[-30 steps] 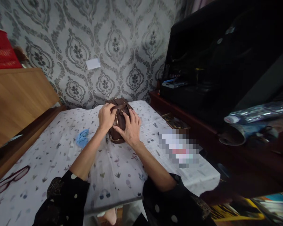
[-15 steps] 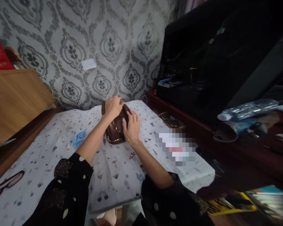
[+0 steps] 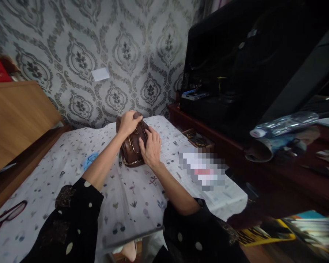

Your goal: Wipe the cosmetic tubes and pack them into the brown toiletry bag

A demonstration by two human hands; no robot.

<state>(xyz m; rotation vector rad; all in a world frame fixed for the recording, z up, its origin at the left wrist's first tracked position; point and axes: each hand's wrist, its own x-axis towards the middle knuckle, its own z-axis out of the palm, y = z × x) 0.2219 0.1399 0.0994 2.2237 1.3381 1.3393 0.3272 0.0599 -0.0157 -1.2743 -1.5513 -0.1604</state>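
A small brown leather handbag (image 3: 132,150) with gold zips lies on the patterned white cloth (image 3: 131,204). My left hand (image 3: 128,123) is closed over its far top end, the fingertips partly hidden. Against the bag's right side rests my right hand (image 3: 152,148), fingers stretched out and thumb apart, lying on the leather. A crumpled light blue item (image 3: 90,160) is left of the bag, partly covered by my left forearm.
Red-framed glasses (image 3: 8,217) lie at the cloth's left edge. A blurred-out patch (image 3: 203,168) covers something to the right. Beyond it, a plastic bottle (image 3: 285,124) and a rolled magazine (image 3: 263,150) lie on a dark cabinet before a large black screen (image 3: 235,73). Patterned wallpaper closes the back.
The view has shifted slightly. My left hand has slid a little left on the bag, baring more of its front near the top. The right hand stays at its side.
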